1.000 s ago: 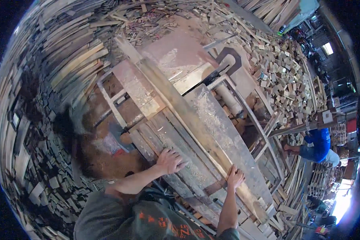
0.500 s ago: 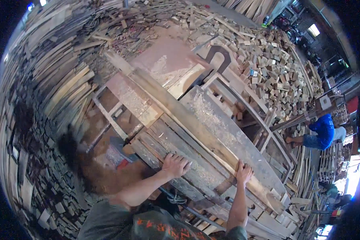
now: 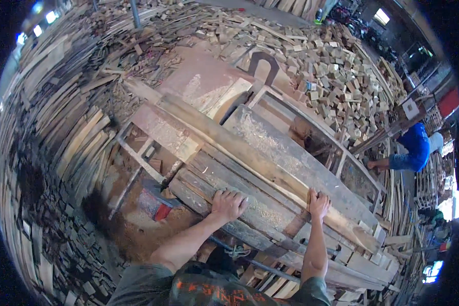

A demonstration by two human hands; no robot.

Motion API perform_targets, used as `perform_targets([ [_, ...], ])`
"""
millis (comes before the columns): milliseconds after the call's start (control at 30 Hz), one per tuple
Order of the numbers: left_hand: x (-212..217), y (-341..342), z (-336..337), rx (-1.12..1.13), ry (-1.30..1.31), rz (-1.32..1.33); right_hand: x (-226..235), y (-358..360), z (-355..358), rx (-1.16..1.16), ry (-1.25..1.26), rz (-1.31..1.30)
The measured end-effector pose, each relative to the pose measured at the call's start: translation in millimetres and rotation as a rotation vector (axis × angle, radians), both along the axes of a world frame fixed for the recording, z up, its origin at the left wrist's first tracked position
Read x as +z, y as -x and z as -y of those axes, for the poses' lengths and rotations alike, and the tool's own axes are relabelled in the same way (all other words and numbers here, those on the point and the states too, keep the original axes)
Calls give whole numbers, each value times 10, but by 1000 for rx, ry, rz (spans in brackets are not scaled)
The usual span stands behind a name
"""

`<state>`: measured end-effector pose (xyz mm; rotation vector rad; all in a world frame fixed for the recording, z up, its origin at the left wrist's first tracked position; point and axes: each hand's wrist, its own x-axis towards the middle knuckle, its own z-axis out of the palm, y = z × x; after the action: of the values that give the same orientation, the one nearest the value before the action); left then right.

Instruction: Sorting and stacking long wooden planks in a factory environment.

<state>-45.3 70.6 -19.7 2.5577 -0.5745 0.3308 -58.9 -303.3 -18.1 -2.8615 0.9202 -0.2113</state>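
The right hand (image 3: 319, 203) is curling its fingers over a long board (image 3: 239, 146) and is gripping it toward its lower right end. The board is lying slantwise along the tabletop (image 3: 234, 179), its far end reaching beyond the upper left edge. The left hand (image 3: 229, 205) is resting on the tabletop to the left of the board, well apart from the right hand, its fingers bent and side by side — whether it is pinching anything underneath, I cannot tell. Sawdust (image 3: 257, 130) is lying on both sides of the board. A pile of small wood blocks (image 3: 341, 76) is covering the ground at upper right — and 1 person in a blue shirt (image 3: 415, 148) is bending forward near it. Wood strips (image 3: 86, 135) are lying at left.
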Motion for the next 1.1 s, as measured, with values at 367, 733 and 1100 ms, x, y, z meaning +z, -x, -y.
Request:
perform_targets([
  [367, -23, -8, 43, -11, 33, 80, -13, 26, 13, 5, -12, 102],
  [733, -87, -7, 18, -44, 24, 64, -31, 63, 13, -18, 37, 79],
  [1100, -17, 4, 34, -33, 12, 111, -72, 65, 46, -1, 16, 87],
])
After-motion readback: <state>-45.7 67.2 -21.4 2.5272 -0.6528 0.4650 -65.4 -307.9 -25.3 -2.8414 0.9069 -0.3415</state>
